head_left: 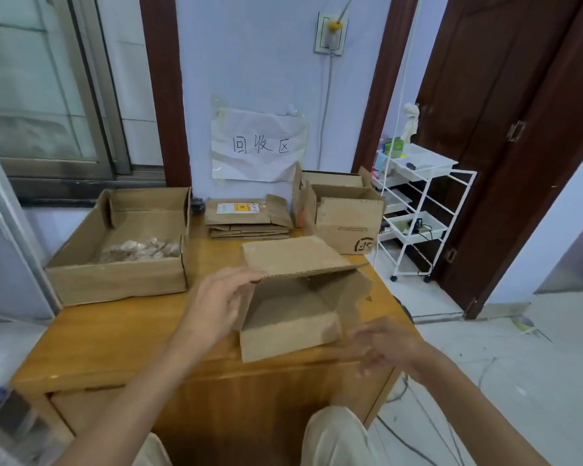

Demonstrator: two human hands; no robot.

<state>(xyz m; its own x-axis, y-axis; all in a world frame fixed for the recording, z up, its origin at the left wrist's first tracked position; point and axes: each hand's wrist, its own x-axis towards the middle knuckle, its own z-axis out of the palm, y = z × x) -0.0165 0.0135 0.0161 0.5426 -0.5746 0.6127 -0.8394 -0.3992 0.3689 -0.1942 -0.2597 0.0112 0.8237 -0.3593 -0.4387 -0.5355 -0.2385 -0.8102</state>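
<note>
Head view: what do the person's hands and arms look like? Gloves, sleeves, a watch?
The left hand and right hand wear no gloves; no ring or watch shows, though the right is motion-blurred. The left forearm and right forearm show no sleeve up to the frame edge. Light beige trousers cover the knees.

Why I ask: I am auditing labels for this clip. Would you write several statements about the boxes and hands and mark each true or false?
1. The small open box sits on the wooden table. True.
2. The left hand touches that box's left side. True.
3. The large box at the left is empty. False: pale packing material lies inside it.
4. The flattened cardboard stack lies on the floor. False: it lies on the table, at the back by the wall.
5. The right hand holds scissors. False: it is blurred near the small box's front right corner, with no tool visible.
</note>
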